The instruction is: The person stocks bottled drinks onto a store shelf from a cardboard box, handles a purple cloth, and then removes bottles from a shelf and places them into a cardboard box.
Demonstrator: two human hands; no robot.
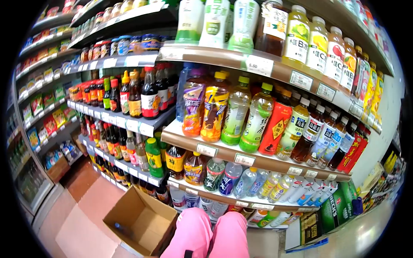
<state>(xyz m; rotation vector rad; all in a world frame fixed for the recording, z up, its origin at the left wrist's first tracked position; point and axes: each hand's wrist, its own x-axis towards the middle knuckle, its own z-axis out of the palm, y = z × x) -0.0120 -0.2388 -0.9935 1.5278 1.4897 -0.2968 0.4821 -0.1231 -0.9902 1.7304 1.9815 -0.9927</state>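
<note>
Neither of my hands is in view. My knees in pink trousers (191, 230) point toward the shelves at the bottom middle. Just left of them, an open cardboard box (125, 207) stands on the floor, with a small bluish item (119, 226) inside that I cannot make out. In front of me a shelf (258, 160) bears a row of drink bottles, among them an orange-labelled tea bottle (216, 107), a green tea bottle (257, 118) and a red carton-like pack (275, 129). Below it is a lower row with a dark-labelled clear bottle (230, 178).
Higher up, a shelf carries fruit-drink bottles (297, 36) and white-green bottles (214, 21). Sauce bottles (150, 96) fill shelves to the left. Green beer cartons (337, 204) stand at the right. A glass-fronted cooler (32, 180) is at the far left, beside the tiled floor (81, 221).
</note>
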